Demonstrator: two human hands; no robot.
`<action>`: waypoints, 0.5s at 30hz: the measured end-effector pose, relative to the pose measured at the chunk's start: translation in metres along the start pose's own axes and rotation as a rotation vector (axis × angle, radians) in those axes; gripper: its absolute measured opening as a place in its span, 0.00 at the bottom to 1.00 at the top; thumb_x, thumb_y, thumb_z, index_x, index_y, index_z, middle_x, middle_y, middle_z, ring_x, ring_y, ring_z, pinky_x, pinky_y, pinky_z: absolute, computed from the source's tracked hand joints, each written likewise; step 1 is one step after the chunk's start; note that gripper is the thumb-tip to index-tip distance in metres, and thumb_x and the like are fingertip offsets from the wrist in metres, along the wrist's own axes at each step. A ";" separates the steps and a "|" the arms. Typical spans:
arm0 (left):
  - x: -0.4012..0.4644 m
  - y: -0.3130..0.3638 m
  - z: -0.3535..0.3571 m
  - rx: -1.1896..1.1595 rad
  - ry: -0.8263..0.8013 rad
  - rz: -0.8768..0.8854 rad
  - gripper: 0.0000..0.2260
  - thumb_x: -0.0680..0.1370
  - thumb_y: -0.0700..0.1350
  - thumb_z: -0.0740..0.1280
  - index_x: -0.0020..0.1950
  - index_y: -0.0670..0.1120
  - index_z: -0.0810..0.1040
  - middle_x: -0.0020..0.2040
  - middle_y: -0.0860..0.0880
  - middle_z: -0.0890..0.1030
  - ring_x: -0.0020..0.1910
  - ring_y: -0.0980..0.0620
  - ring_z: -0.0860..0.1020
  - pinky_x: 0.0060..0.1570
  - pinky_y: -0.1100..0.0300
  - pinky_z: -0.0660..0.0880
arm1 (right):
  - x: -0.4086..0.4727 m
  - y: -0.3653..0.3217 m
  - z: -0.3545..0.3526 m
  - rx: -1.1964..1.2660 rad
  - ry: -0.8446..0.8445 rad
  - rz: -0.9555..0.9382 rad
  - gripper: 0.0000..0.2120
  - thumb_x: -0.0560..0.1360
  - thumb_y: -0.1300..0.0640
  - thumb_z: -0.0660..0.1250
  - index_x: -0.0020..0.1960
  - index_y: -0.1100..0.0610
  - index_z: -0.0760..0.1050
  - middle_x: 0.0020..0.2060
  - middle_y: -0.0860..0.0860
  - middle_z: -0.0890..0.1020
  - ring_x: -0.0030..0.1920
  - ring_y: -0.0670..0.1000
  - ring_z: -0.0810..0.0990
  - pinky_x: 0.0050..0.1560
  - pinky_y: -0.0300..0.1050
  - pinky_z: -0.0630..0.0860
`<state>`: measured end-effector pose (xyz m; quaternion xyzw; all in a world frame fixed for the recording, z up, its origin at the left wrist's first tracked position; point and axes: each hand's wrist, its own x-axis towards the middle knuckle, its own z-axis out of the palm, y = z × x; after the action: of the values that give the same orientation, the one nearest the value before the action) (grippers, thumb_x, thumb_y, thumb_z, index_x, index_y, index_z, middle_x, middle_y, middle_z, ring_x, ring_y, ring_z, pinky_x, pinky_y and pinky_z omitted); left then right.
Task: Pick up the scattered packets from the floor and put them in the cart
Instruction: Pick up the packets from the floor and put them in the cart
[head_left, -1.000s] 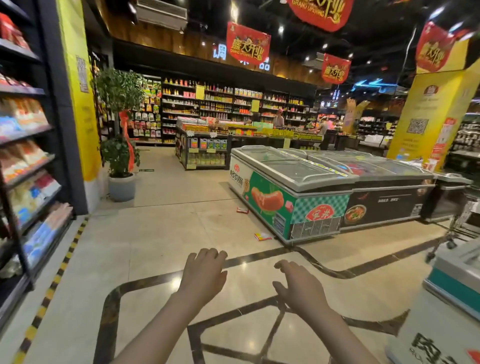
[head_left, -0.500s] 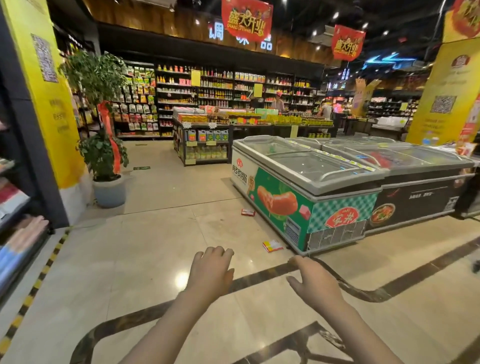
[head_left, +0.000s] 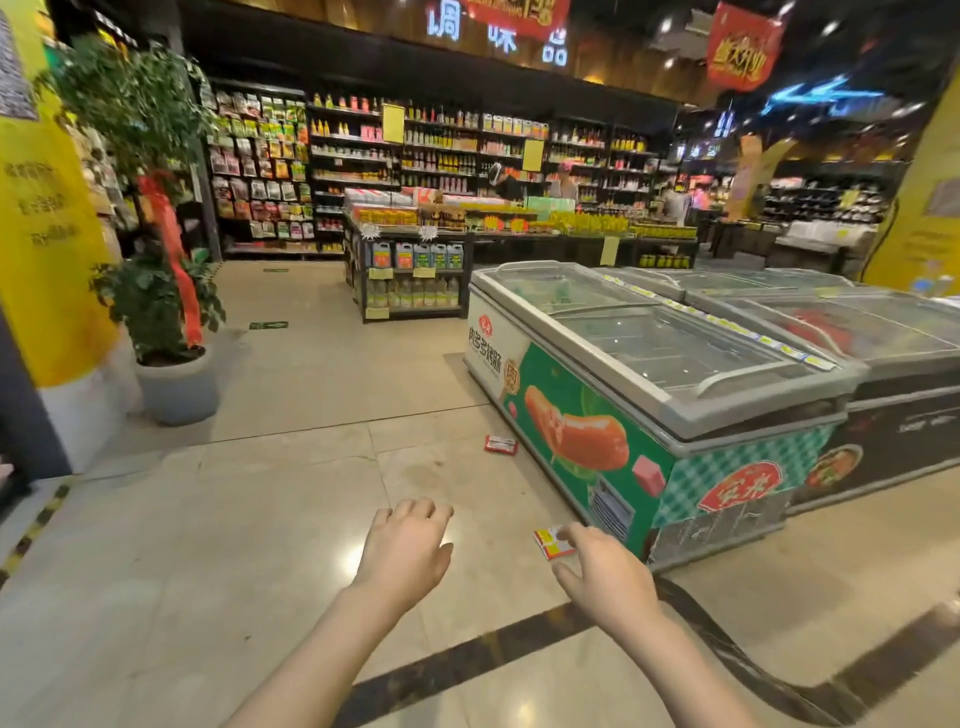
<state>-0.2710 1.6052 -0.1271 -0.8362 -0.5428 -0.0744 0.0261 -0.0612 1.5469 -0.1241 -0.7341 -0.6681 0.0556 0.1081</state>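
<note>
Both hands empty, left hand (head_left: 410, 553) and right hand (head_left: 605, 577) loosely curled, yellow-red packet (head_left: 551, 540), red packet (head_left: 501, 445) flat on floor (head_left: 260, 519)

Under your bare hands the floor (head_left: 270, 519) is glossy beige tile, crossed at six o'clock by a dark brown curving inlay band (head_left: 519, 644). At one o'clock lies a yellow and red packet (head_left: 551, 540) with white; farther at twelve o'clock, a red packet (head_left: 501, 445) with white print. At two o'clock the chest freezer (head_left: 649, 415) is green with an orange sausage picture, a teal-and-white checked panel, a red badge and grey lid frames. At ten o'clock a green-leaved plant (head_left: 150, 291) wears a red ribbon in a grey pot beside a yellow pillar (head_left: 47, 249). Yellow-and-black hazard stripes (head_left: 31, 530) edge nine o'clock.
</note>
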 end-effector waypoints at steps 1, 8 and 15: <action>0.028 -0.007 0.009 -0.005 0.003 0.010 0.19 0.80 0.51 0.56 0.70 0.50 0.64 0.67 0.50 0.70 0.68 0.49 0.66 0.63 0.57 0.62 | 0.028 0.003 0.003 -0.004 -0.002 0.004 0.17 0.78 0.48 0.59 0.66 0.49 0.67 0.62 0.47 0.76 0.62 0.49 0.74 0.54 0.44 0.73; 0.229 -0.050 0.048 -0.084 -0.001 0.069 0.18 0.79 0.49 0.59 0.68 0.48 0.68 0.65 0.48 0.73 0.66 0.47 0.69 0.63 0.56 0.63 | 0.221 0.023 0.021 -0.005 -0.042 0.064 0.17 0.78 0.49 0.59 0.66 0.50 0.67 0.63 0.47 0.75 0.63 0.49 0.73 0.54 0.43 0.72; 0.417 -0.080 0.102 0.010 -0.081 0.153 0.18 0.80 0.50 0.56 0.69 0.48 0.65 0.66 0.48 0.70 0.67 0.48 0.67 0.64 0.56 0.63 | 0.400 0.062 0.050 -0.005 -0.100 0.137 0.19 0.78 0.50 0.59 0.68 0.51 0.66 0.63 0.49 0.75 0.63 0.51 0.73 0.55 0.46 0.73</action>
<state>-0.1675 2.0276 -0.1674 -0.8773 -0.4784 -0.0357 0.0137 0.0277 1.9435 -0.1618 -0.7747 -0.6209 0.0979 0.0688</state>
